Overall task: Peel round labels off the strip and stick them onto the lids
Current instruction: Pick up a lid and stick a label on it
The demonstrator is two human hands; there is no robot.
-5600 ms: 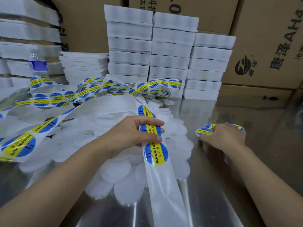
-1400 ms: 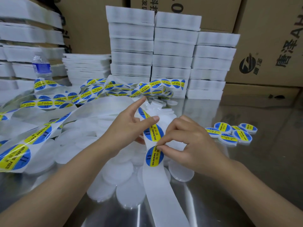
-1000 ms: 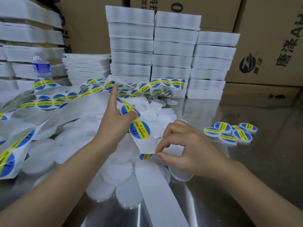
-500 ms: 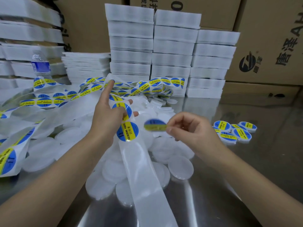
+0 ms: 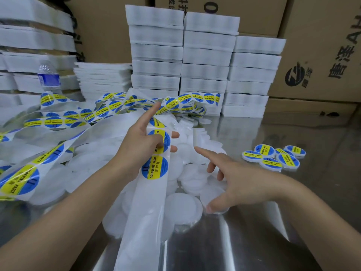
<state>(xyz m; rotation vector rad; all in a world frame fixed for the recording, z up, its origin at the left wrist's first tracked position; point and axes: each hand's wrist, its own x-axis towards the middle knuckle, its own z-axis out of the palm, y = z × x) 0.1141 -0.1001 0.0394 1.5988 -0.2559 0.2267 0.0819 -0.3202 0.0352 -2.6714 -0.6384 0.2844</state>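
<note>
Head view | left grip pinching label strip | right grip spread, fingers straight, over white lids

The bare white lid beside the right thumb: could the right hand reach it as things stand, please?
Probably yes: the right hand is open beside the lid, nothing lies on it, and the strip in the left hand hangs to its left.

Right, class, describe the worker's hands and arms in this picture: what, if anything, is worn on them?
Nothing is worn. The left hand and right hand are bare, with no gloves, and no ring shows. The left forearm and right forearm are uncovered to the picture's edge: no sleeves, watch or bracelet in view.
</note>
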